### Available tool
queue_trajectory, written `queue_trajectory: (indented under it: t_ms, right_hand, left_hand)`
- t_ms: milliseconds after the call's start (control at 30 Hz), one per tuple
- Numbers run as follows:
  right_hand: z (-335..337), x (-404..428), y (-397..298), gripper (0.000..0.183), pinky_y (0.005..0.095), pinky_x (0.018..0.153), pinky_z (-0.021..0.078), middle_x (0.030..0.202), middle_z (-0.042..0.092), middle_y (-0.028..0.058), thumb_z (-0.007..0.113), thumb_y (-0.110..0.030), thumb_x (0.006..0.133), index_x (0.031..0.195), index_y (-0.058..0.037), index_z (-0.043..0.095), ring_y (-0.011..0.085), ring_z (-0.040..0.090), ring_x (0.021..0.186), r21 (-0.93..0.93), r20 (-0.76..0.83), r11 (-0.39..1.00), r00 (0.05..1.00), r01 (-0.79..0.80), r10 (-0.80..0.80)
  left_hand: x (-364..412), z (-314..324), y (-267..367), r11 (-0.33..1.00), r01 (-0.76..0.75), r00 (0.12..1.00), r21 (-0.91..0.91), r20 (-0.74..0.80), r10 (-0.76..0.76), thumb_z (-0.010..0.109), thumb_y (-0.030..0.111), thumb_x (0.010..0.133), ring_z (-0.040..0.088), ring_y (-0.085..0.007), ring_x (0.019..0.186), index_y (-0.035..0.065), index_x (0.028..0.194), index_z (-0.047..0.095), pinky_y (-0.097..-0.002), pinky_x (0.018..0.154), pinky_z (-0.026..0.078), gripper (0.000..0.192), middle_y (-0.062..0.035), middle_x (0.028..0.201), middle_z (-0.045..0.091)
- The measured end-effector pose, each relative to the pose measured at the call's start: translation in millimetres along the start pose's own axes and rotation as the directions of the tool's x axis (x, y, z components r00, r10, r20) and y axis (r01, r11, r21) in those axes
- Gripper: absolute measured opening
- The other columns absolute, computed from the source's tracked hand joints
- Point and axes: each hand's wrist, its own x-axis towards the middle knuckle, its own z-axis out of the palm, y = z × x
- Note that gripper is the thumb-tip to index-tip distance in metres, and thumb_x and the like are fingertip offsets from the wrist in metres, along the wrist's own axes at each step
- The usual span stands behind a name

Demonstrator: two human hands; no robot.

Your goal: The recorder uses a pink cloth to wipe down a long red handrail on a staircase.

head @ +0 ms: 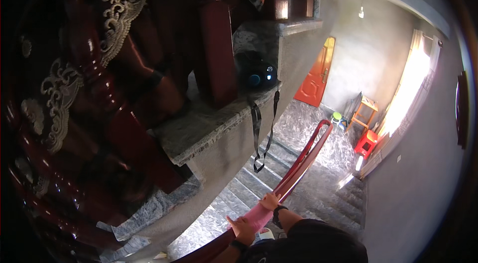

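Note:
My left hand (pixel 243 230) lies on a pink cloth (pixel 257 217) that wraps around a polished dark red handrail (pixel 304 158); one of its digits sticks out to the side. Further along the rail, my right hand (pixel 270 201) grips the other end of the cloth. Both wrists wear dark bands. The rail runs down over grey marbled stairs (pixel 239 192) and bends back on itself at its far end. Below the hands, a white shoe or slipper (pixel 266 233) partly shows.
Dark red balusters (pixel 218 50) stand on a stone ledge (pixel 220 128) at left. A black device (pixel 257 74) with lights rests there, its strap (pixel 257 132) hanging down. Below are a door (pixel 315 76), a red stool (pixel 366 143), a wooden stand (pixel 364 112) and a curtained window (pixel 407 91).

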Motion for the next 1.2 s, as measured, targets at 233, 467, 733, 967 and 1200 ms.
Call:
queue_trajectory:
  t_ms: [233,467,733,967,1200]
  right_hand:
    - [15.3,-33.8,-22.6,0.049,0.068,0.085,0.0195,0.123,0.04,0.0073,0.054,-0.048,0.069,0.102,-0.0115,0.055,0.0287,0.021,0.125,0.141,-0.491,0.981,0.851,-0.13,0.184]
    - [9.8,-21.1,-17.2,0.056,0.0622,0.09,0.0203,0.128,0.036,0.0107,0.057,-0.037,0.071,0.114,-0.0041,0.044,0.0296,0.025,0.124,0.212,-0.602,0.97,0.767,-0.116,0.223]
    - [15.6,-3.9,2.1,0.05,0.0627,0.09,0.0212,0.13,0.036,0.0094,0.053,-0.036,0.072,0.114,-0.0096,0.045,0.0284,0.025,0.125,0.121,-0.559,0.982,0.807,-0.146,0.189]
    - [7.9,5.8,14.9,0.046,0.0601,0.09,0.0181,0.128,0.037,0.0073,0.046,-0.04,0.075,0.113,-0.0147,0.05,0.027,0.02,0.125,-0.165,-0.429,0.979,0.902,-0.122,0.04]
    - [-5.1,8.6,13.5,0.047,0.0486,0.1,0.0083,0.126,0.04,0.0078,0.037,-0.044,0.08,0.112,-0.0131,0.053,0.0259,0.022,0.124,-0.553,-0.171,0.833,0.978,0.002,-0.116]
  left_hand:
    - [54.1,50.2,22.5,0.969,0.202,0.95,-0.143,-0.212,-0.229,0.065,0.042,0.055,0.051,-0.0333,0.096,-0.0089,0.104,0.043,-0.0547,0.091,0.024,0.074,-0.0206,0.101,0.051]
    - [83.1,25.6,37.4,0.932,0.188,0.979,-0.31,-0.016,-0.202,0.057,0.043,0.065,0.053,-0.0363,0.091,-0.008,0.106,0.043,-0.052,0.083,0.035,0.067,-0.0217,0.1,0.052]
    - [92.3,27.2,31.2,0.67,-0.098,0.984,-0.736,-0.172,-0.046,0.06,0.038,0.062,0.054,-0.034,0.08,-0.0005,0.091,0.05,-0.0471,0.072,0.039,0.05,-0.0183,0.088,0.055]
    - [118.6,17.9,30.6,0.564,-0.185,0.953,-0.805,-0.288,-0.099,0.062,0.035,0.06,0.055,-0.032,0.071,0.006,0.079,0.056,-0.0428,0.063,0.041,0.035,-0.0153,0.077,0.057]
    - [114.6,-10.8,24.0,0.565,-0.172,0.948,-0.807,-0.291,-0.127,0.064,0.031,0.058,0.056,-0.0303,0.063,0.0106,0.07,0.061,-0.0399,0.056,0.043,0.023,-0.0132,0.068,0.059]
